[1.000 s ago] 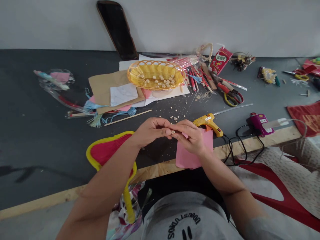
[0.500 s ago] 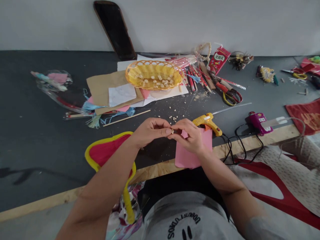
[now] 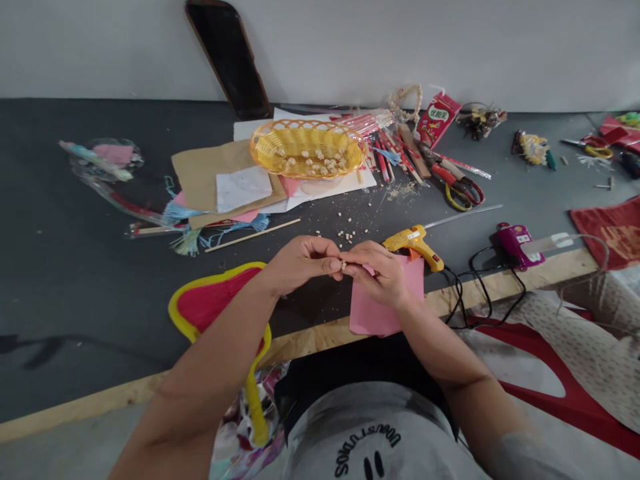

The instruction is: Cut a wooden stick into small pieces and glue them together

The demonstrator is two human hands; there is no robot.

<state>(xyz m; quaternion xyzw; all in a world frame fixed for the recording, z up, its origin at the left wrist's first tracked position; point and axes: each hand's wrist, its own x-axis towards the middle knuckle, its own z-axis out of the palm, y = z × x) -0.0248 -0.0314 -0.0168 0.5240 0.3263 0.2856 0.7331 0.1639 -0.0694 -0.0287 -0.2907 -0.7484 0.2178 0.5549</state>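
Fingertips of both hands meet over the front of the dark table. My left hand (image 3: 307,262) pinches one side of a tiny cluster of pale beige pieces (image 3: 343,265). My right hand (image 3: 377,268) pinches the other side, above a pink paper sheet (image 3: 385,307). The fingers partly cover the cluster, so its exact shape is hidden. Just beyond the hands lie several loose beige bits (image 3: 346,236). Farther back stands a yellow woven basket (image 3: 265,157) with several similar small clusters (image 3: 327,163) inside.
A yellow glue gun (image 3: 415,243) with a black cord lies right of my hands. Behind it are pliers and scissors (image 3: 457,183). A thin wooden stick (image 3: 253,235) and a red, yellow-edged piece (image 3: 215,297) lie left. A phone (image 3: 230,60) leans on the wall.
Both hands stay in nearly the same place. The fingers have shifted slightly around the small cluster, with the right fingers lying a little flatter.
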